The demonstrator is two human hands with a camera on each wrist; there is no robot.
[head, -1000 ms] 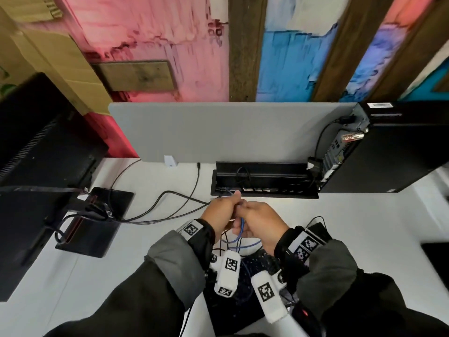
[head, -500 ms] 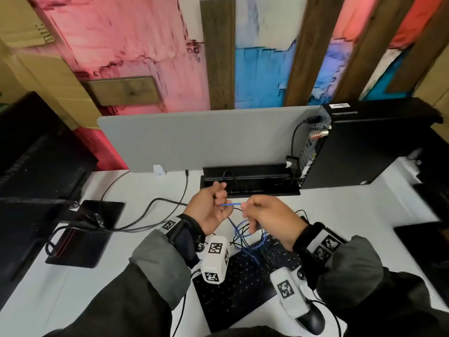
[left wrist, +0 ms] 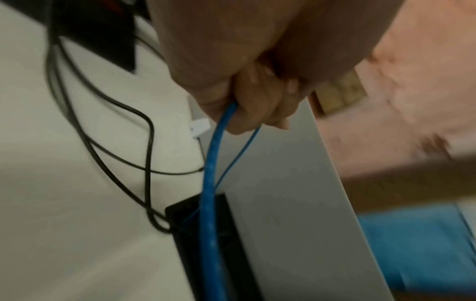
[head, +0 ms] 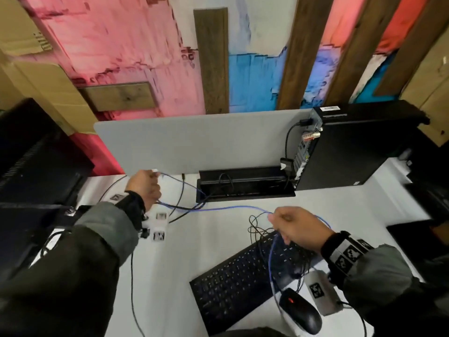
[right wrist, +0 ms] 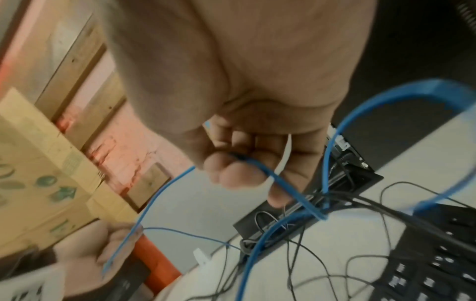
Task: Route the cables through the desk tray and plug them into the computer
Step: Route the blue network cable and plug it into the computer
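Note:
A thin blue cable (head: pixel 230 208) is stretched across the white desk between both hands. My left hand (head: pixel 151 181) grips one part of it near the grey divider, with a pale plug end sticking out above the fist; the left wrist view shows the blue cable (left wrist: pixel 208 193) leaving the fist toward the desk tray (left wrist: pixel 226 234). My right hand (head: pixel 274 218) pinches the cable above the keyboard; the blue cable (right wrist: pixel 260 169) passes under its fingertips and loops round. The black desk tray (head: pixel 245 190) lies open at the divider. The black computer (head: pixel 352 147) stands right of it, rear ports facing left.
A black keyboard (head: pixel 243 283) and mouse (head: pixel 301 310) lie at the front right under tangled thin black wires (head: pixel 257 227). Black cables (head: pixel 179 210) run from the tray to the monitor (head: pixel 29 166) on the left. The grey divider (head: pixel 194 142) closes the back.
The hands were together in front of the tray and have pulled apart: left hand went left toward the divider, right hand went right, drawing the blue cable out between them.

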